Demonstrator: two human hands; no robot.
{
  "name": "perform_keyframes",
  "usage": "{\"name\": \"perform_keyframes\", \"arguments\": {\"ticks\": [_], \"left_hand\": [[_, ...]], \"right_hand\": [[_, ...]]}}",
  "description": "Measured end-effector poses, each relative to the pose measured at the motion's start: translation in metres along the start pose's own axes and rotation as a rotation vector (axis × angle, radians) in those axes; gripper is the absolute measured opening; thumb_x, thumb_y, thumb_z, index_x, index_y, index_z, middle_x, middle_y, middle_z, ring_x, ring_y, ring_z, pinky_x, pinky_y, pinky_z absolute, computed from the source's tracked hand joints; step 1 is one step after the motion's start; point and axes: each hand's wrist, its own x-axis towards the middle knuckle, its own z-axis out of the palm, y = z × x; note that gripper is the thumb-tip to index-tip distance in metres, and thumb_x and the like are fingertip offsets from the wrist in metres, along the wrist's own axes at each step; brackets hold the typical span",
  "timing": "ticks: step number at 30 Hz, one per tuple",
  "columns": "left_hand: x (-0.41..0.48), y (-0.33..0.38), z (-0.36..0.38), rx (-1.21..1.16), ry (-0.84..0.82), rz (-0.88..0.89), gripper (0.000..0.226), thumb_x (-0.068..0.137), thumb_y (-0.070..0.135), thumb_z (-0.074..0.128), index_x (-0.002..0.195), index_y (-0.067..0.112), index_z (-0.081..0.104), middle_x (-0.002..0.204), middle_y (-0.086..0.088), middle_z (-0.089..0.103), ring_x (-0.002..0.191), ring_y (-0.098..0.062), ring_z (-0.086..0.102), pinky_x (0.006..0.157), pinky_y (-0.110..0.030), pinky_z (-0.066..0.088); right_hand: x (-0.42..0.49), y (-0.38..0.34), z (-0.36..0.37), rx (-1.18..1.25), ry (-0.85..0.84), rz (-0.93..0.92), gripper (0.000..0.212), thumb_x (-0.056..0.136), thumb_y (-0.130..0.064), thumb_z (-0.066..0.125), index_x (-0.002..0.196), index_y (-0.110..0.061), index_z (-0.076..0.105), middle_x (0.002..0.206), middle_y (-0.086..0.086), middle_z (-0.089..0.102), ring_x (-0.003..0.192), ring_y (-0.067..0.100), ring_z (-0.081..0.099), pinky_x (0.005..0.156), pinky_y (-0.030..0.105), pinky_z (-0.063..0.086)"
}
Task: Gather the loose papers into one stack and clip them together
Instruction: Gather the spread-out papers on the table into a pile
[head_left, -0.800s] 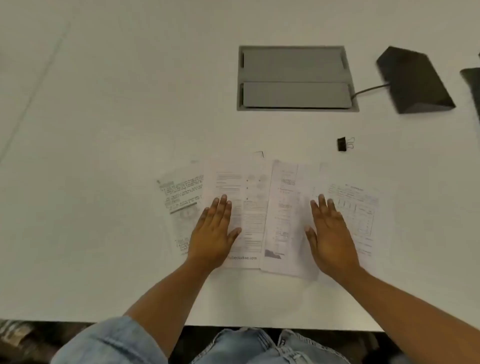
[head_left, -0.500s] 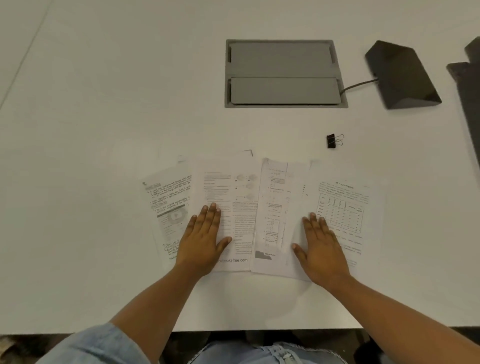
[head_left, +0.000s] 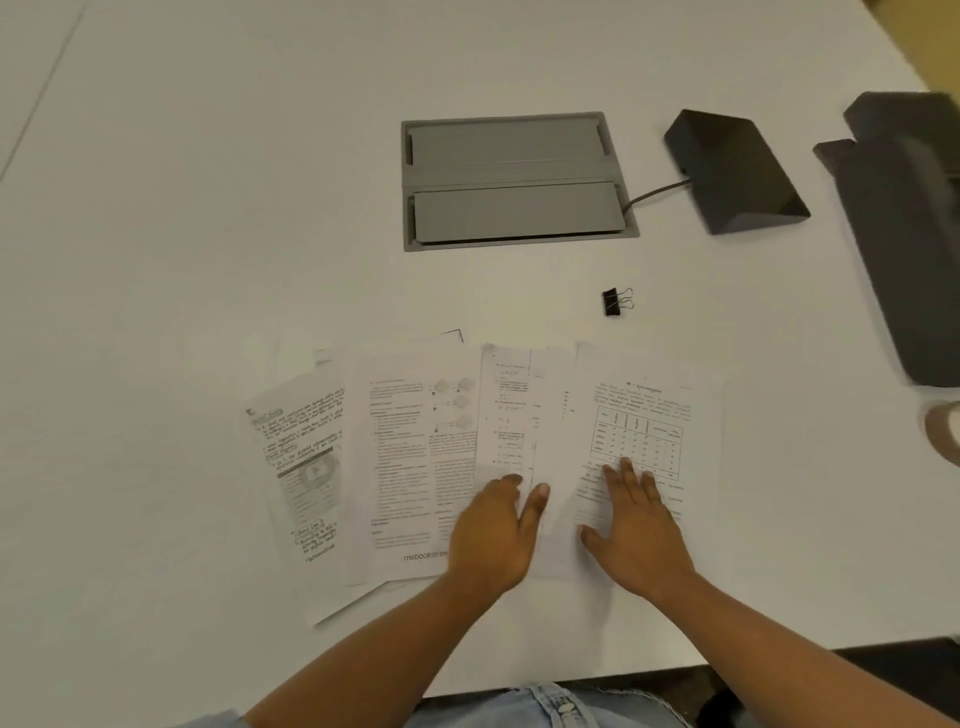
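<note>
Left hand (head_left: 493, 535) has slid right onto the middle printed white paper sheets (head_left: 410, 457), right hand (head_left: 636, 525) flat, fingers spread, beside it: gathering is starting. Sheets remain fanned across the white bench (head_left: 208, 208); small black binder clip (head_left: 613, 302) waits untouched beyond.

White table (head_left: 208, 208). White papers (head_left: 410, 467) with black print; leftmost sheet (head_left: 301, 467) has dark handwriting and grey picture, rightmost sheet (head_left: 644, 431) has black grid. Black binder clip (head_left: 612, 302), silver handles. Grey cable hatch (head_left: 514, 182). Dark grey wedge box (head_left: 737, 171). Pale blue jeans (head_left: 545, 706).
</note>
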Motion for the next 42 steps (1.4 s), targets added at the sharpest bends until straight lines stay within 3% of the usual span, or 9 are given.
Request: {"name": "perform_keyframes", "arguments": {"ticks": [9, 13, 15, 21, 24, 28, 31, 35, 42], "left_hand": [[0.022, 0.038, 0.01, -0.396, 0.005, -0.396, 0.049, 0.091, 0.036, 0.065, 0.13, 0.009, 0.05, 0.124, -0.004, 0.059, 0.114, -0.025, 0.06, 0.088, -0.029, 0.049], [0.032, 0.038, 0.007, -0.372, -0.104, -0.351, 0.022, 0.096, 0.03, 0.058, 0.103, 0.011, 0.067, 0.094, -0.001, 0.067, 0.092, -0.025, 0.066, 0.085, -0.037, 0.057], [0.033, 0.035, 0.005, -0.271, -0.127, -0.291, 0.026, 0.098, 0.027, 0.054, 0.102, 0.007, 0.07, 0.098, -0.006, 0.071, 0.091, -0.026, 0.067, 0.078, -0.032, 0.055], [0.021, 0.024, -0.002, -0.624, -0.04, -0.308, 0.028, 0.1, 0.013, 0.054, 0.126, 0.01, 0.064, 0.116, 0.001, 0.066, 0.098, -0.018, 0.061, 0.086, -0.03, 0.05], [0.011, 0.014, -0.007, -0.827, -0.017, -0.37, 0.017, 0.097, 0.015, 0.061, 0.111, 0.019, 0.07, 0.101, 0.01, 0.07, 0.088, -0.01, 0.066, 0.068, -0.024, 0.053], [0.002, 0.001, -0.01, -0.973, 0.005, -0.364, 0.017, 0.087, 0.016, 0.073, 0.102, 0.023, 0.074, 0.104, 0.009, 0.077, 0.093, -0.011, 0.073, 0.069, -0.027, 0.059], [-0.002, -0.004, -0.012, -1.0, 0.081, -0.389, 0.016, 0.089, 0.02, 0.072, 0.105, 0.02, 0.074, 0.106, 0.005, 0.078, 0.095, -0.018, 0.074, 0.077, -0.035, 0.061], [-0.005, -0.015, -0.022, -0.944, 0.145, -0.423, 0.015, 0.096, 0.023, 0.063, 0.107, 0.018, 0.072, 0.101, 0.001, 0.077, 0.089, -0.02, 0.074, 0.064, -0.028, 0.06], [-0.008, -0.032, -0.034, -0.851, 0.151, -0.44, 0.014, 0.097, 0.02, 0.061, 0.109, 0.018, 0.07, 0.094, 0.003, 0.073, 0.081, -0.016, 0.071, 0.055, -0.023, 0.056]], "right_hand": [[-0.002, 0.0, -0.007, 0.007, -0.076, -0.027, 0.095, 0.089, -0.057, 0.05, 0.157, -0.021, -0.005, 0.165, 0.001, -0.014, 0.151, 0.027, -0.012, 0.12, 0.04, 0.007], [-0.003, 0.005, -0.007, 0.047, -0.091, -0.058, 0.093, 0.089, -0.055, 0.052, 0.157, -0.021, 0.0, 0.166, 0.001, -0.01, 0.152, 0.027, -0.01, 0.121, 0.041, 0.007], [-0.001, 0.007, -0.013, 0.131, -0.097, -0.085, 0.09, 0.088, -0.05, 0.057, 0.157, -0.019, 0.009, 0.166, 0.003, 0.0, 0.152, 0.026, -0.002, 0.122, 0.039, 0.008], [0.002, 0.04, -0.051, 0.586, 0.286, 0.176, 0.086, 0.081, -0.029, 0.076, 0.151, -0.008, 0.029, 0.157, 0.013, 0.034, 0.144, 0.029, 0.033, 0.116, 0.04, 0.028], [-0.001, 0.057, -0.065, 0.902, 0.18, 0.433, 0.083, 0.079, -0.03, 0.079, 0.147, -0.009, 0.036, 0.145, 0.012, 0.05, 0.128, 0.03, 0.052, 0.101, 0.04, 0.044], [-0.011, 0.064, -0.069, 1.282, -0.182, 0.416, 0.047, 0.078, -0.024, 0.078, 0.122, -0.011, 0.066, 0.114, 0.008, 0.074, 0.103, 0.029, 0.07, 0.086, 0.041, 0.055], [-0.016, 0.064, -0.058, 1.194, -0.138, 0.376, 0.044, 0.079, -0.022, 0.077, 0.12, -0.014, 0.066, 0.114, 0.006, 0.074, 0.102, 0.029, 0.069, 0.087, 0.044, 0.055], [-0.019, 0.067, -0.046, 1.058, 0.031, 0.401, 0.046, 0.081, -0.023, 0.076, 0.124, -0.01, 0.063, 0.116, 0.01, 0.07, 0.095, 0.029, 0.067, 0.085, 0.044, 0.053], [-0.035, 0.074, -0.055, 1.172, 0.091, 0.378, 0.032, 0.084, -0.021, 0.073, 0.114, -0.013, 0.065, 0.114, 0.01, 0.071, 0.098, 0.033, 0.068, 0.086, 0.046, 0.055]]}}
